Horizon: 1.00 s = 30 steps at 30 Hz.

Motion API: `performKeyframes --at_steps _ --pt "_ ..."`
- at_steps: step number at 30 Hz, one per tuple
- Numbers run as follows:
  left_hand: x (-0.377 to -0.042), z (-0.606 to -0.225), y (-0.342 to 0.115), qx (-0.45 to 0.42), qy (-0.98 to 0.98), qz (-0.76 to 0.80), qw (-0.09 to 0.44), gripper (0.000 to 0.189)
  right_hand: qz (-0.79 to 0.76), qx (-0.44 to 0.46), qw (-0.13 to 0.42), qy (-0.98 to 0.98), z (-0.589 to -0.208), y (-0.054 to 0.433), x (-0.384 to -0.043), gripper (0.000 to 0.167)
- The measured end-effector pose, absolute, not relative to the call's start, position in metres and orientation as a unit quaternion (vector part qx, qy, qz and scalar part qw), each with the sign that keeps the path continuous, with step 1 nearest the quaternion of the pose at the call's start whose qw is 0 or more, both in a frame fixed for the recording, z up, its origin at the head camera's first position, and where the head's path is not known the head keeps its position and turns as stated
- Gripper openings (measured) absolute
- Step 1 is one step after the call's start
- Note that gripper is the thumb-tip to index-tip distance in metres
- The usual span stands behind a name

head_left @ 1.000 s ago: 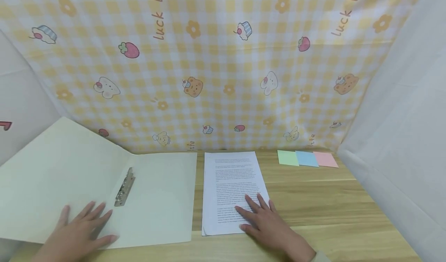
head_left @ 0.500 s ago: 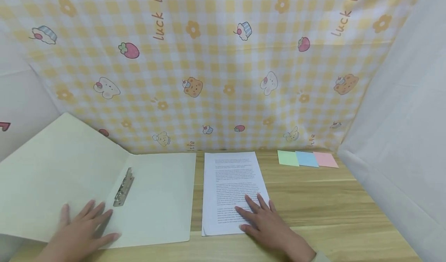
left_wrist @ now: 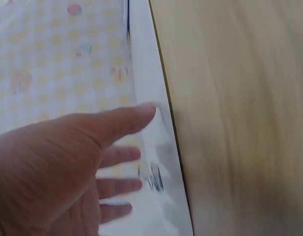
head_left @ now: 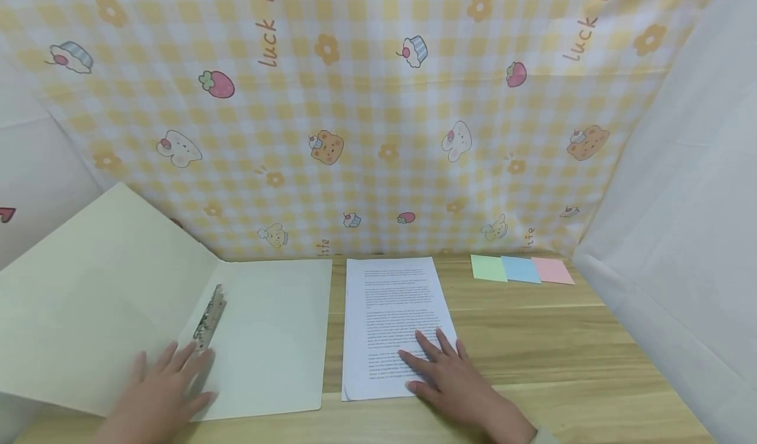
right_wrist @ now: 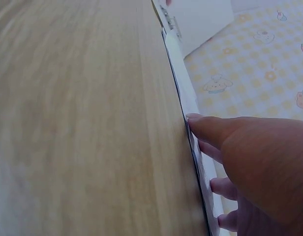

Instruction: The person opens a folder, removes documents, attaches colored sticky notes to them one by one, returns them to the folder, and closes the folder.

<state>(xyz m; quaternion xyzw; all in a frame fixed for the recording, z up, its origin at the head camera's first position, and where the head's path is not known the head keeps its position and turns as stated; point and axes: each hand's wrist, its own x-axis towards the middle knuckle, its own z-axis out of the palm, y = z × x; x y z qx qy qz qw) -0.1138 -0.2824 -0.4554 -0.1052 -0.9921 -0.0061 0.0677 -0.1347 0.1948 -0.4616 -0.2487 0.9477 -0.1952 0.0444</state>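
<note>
An open cream file folder (head_left: 278, 326) lies at the left, its cover (head_left: 112, 280) tilted up to the left. Near its fold sits a metal lever clip (head_left: 209, 319). My left hand (head_left: 162, 391), fingers spread, is over the folder's lower part, fingertips just below the clip. In the left wrist view the thumb (left_wrist: 132, 119) points along the folder's near edge. Right of the folder is a stack of printed paper (head_left: 390, 319). My right hand (head_left: 455, 378) rests on its lower right corner with fingers spread; the right wrist view shows the thumb (right_wrist: 210, 128) at the stack's edge.
Green (head_left: 489, 268), blue (head_left: 521, 269) and pink (head_left: 552, 270) sticky notes lie in a row at the back right of the wooden table (head_left: 544, 345). A yellow checked cloth (head_left: 367, 102) hangs behind, with a white cloth (head_left: 680, 221) at the right.
My left hand has shifted right across the folder, towards the clip. The folder's cover has tilted up further, and the folder has slid slightly left. My right hand has stayed in place.
</note>
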Motion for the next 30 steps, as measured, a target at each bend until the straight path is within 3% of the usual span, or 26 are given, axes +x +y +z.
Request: performKeyframes --at_steps 4,11,13,30 --pt "-0.109 -0.455 -0.258 -0.092 -0.995 -0.021 0.038 0.070 -0.197 -0.254 0.041 0.946 -0.459 0.195 -0.133 0.051" --pt "-0.104 -0.458 -0.217 -0.075 -0.982 -0.129 -0.112 0.076 -0.199 -0.256 0.042 0.945 -0.458 0.196 -0.133 0.051" --pt "-0.104 -0.460 -0.214 -0.067 -0.979 -0.141 -0.133 0.077 -0.201 -0.254 0.044 0.945 -0.458 0.195 -0.133 0.051" --pt "-0.107 -0.472 -0.247 -0.074 -0.978 -0.134 -0.139 0.074 -0.186 -0.254 0.041 0.948 -0.459 0.194 -0.134 0.051"
